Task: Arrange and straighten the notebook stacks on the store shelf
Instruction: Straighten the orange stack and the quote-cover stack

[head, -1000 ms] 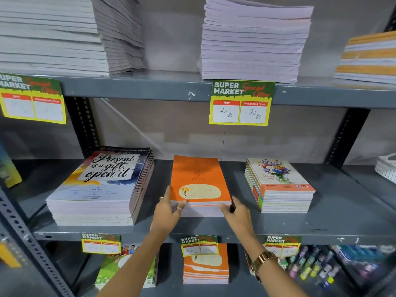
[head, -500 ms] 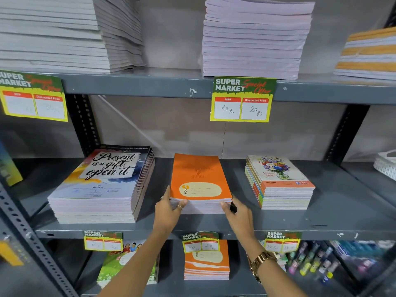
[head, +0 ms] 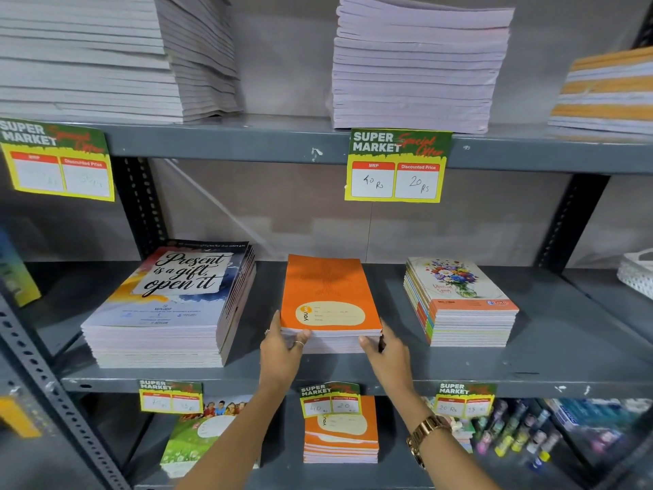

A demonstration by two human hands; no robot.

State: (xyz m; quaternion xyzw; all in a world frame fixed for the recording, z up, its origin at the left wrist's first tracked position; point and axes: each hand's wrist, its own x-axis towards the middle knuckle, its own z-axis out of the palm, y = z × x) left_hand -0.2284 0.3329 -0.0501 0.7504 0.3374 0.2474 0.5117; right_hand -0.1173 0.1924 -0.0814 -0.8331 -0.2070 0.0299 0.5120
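An orange notebook stack [head: 327, 295] lies in the middle of the grey middle shelf [head: 530, 369]. My left hand [head: 281, 351] grips its front left corner, thumb along the left side, fingers curled over the front edge. My right hand [head: 387, 355] presses against the front right corner with fingers on the stack's front face. To the left sits a large stack topped "Present is a gift, open it" [head: 169, 305]. To the right stands a flower-cover stack [head: 459, 302].
The upper shelf [head: 247, 139] carries tall pale notebook stacks [head: 417, 65] and an orange-striped stack [head: 607, 93]. Yellow price tags [head: 397, 166] hang from shelf edges. The lower shelf holds another orange stack [head: 341, 436], a green-cover book [head: 198, 440] and small bottles [head: 512, 433]. A white basket [head: 636, 274] sits far right.
Both hands stay on the orange stack's front corners; the left fingers have curled further over the front edge. The view has shifted slightly upward.
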